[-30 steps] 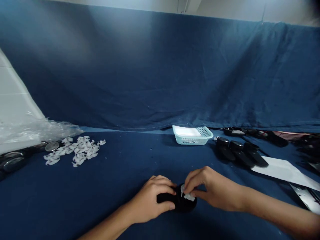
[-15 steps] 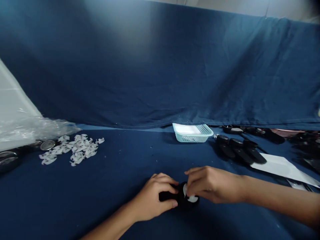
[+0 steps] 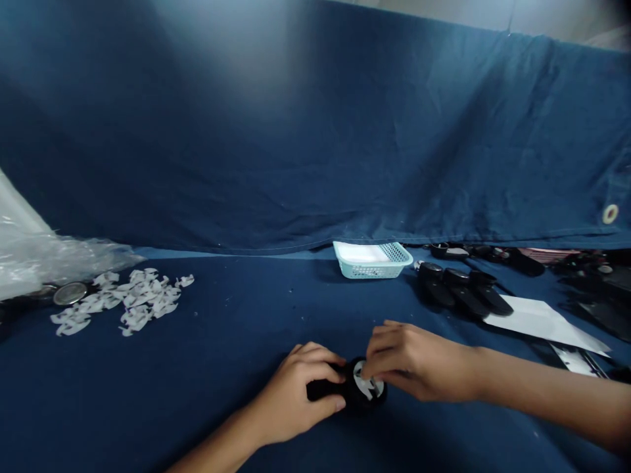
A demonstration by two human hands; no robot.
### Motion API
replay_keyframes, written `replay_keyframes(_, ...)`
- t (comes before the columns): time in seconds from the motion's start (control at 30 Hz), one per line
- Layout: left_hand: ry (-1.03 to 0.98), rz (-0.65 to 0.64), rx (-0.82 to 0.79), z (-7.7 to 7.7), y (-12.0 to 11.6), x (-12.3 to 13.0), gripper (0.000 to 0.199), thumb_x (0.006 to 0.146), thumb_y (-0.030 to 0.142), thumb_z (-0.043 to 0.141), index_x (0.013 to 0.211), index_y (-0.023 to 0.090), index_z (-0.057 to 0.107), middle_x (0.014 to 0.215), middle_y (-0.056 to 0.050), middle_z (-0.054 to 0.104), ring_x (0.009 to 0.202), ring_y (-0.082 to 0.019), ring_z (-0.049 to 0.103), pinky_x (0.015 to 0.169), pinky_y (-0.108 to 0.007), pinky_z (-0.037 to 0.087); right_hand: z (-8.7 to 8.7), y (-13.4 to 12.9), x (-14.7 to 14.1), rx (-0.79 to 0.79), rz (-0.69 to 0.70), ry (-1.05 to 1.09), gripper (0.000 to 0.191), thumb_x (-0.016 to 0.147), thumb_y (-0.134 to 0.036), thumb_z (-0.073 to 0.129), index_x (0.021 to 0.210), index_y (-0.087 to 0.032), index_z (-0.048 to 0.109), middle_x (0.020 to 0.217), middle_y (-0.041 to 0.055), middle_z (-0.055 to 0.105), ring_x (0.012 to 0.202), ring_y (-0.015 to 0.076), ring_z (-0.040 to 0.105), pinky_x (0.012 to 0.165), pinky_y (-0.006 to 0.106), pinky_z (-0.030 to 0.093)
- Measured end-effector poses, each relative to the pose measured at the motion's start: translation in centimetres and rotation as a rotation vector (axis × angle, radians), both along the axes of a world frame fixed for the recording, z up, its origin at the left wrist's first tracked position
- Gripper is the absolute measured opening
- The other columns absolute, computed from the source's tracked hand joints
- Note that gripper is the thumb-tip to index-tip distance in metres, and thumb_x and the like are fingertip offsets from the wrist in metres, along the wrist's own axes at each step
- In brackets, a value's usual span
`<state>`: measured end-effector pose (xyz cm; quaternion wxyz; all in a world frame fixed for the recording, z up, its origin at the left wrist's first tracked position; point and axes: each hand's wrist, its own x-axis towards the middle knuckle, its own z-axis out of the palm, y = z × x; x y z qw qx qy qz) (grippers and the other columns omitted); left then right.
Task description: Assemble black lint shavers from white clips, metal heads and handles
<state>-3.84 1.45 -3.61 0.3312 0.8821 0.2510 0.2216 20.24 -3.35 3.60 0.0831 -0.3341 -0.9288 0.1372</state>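
A black object [image 3: 351,398] with a round end lies on the blue cloth near the front. My left hand [image 3: 306,394] grips its narrow part between thumb and fingers. On the round end sits a white cut-out piece [image 3: 367,389]. The bent fingers of my right hand [image 3: 401,360] are pressed together at the upper edge of that piece; whether they pinch it or something smaller is hidden. Many similar white pieces [image 3: 148,299] form a loose pile on the left.
A light blue basket [image 3: 372,270] with white content stands at the back. Several black items [image 3: 466,295] and white paper [image 3: 542,323] lie right. Clear plastic [image 3: 89,259] and a round metal-rimmed item [image 3: 70,293] are left. A blue curtain [image 3: 315,131] hangs behind.
The view has shifted slightly right. On the round end the white piece now shows more of its shape, and my right fingers are at its upper edge. My left hand keeps its grip.
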Motion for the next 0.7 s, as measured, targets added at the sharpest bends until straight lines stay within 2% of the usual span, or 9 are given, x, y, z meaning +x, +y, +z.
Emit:
replay_keyframes(0.13, -0.003, -0.003, 0.025, 0.0, -0.2, 0.0, 0.02, 0.071, 0.021, 0.076, 0.089, 0.025, 0.07, 0.113, -0.001, 0.067, 0.107, -0.022, 0.057, 0.096, -0.041, 0.037, -0.5, 0.6, 0.1, 0.101, 0.069, -0.08, 0.019, 0.09, -0.016, 0.052, 0.1, -0.023, 0.066, 0.084, 0.0024, 0.069, 0.082, 0.0169, 0.057, 0.072, 0.032, 0.034)
replay_keyframes(0.23, 0.008, 0.016, 0.028, 0.0, -0.3, 0.1, 0.021, 0.069, 0.019, 0.077, 0.088, 0.025, 0.07, 0.113, 0.0, 0.067, 0.106, -0.022, 0.057, 0.094, -0.04, 0.037, -0.7, 0.5, -0.3, 0.124, 0.029, -0.105, 0.014, 0.091, -0.021, 0.051, 0.092, -0.022, 0.066, 0.078, 0.0011, 0.069, 0.08, 0.0162, 0.057, 0.073, 0.031, 0.034)
replay_keyframes(0.4, 0.014, 0.064, 0.044, 0.0, -1.0, 0.2, 0.023, 0.071, 0.023, 0.078, 0.092, 0.027, 0.07, 0.113, 0.002, 0.068, 0.106, -0.02, 0.057, 0.093, -0.037, 0.037, -1.3, -0.5, -2.2, 0.135, -0.305, -0.138, 0.013, 0.083, -0.02, 0.055, 0.072, -0.02, 0.062, 0.072, 0.0008, 0.068, 0.074, 0.0168, 0.062, 0.072, 0.03, 0.036)
replay_keyframes(0.47, 0.016, 0.076, 0.086, -0.2, -1.4, 0.1, 0.024, 0.072, 0.027, 0.078, 0.094, 0.028, 0.07, 0.112, 0.004, 0.068, 0.105, -0.019, 0.057, 0.094, -0.036, 0.037, -1.5, -0.8, -2.9, 0.136, -0.426, -0.2, 0.017, 0.082, -0.019, 0.053, 0.069, -0.02, 0.063, 0.07, 0.0024, 0.07, 0.07, 0.0192, 0.064, 0.066, 0.031, 0.035)
replay_keyframes(0.6, 0.04, 0.111, 0.239, -2.0, -1.7, -0.2, 0.028, 0.075, 0.042, 0.073, 0.099, 0.028, 0.066, 0.111, 0.005, 0.067, 0.103, -0.02, 0.057, 0.091, -0.037, 0.04, -0.9, -0.2, -3.6, 0.139, -0.539, -0.372, 0.03, 0.085, -0.022, 0.047, 0.061, -0.02, 0.065, 0.065, 0.0072, 0.072, 0.06, 0.0239, 0.067, 0.052, 0.032, 0.022)
replay_keyframes(0.7, 0.058, 0.099, 0.42, -4.3, -1.2, -0.1, 0.04, 0.08, 0.057, 0.063, 0.108, 0.029, 0.062, 0.115, 0.003, 0.066, 0.101, -0.021, 0.059, 0.089, -0.037, 0.045, 1.2, 1.4, -4.5, 0.175, -0.601, -0.296, 0.039, 0.089, -0.03, 0.045, 0.053, -0.019, 0.057, 0.055, 0.0046, 0.066, 0.053, 0.019, 0.06, 0.05, 0.03, 0.021)
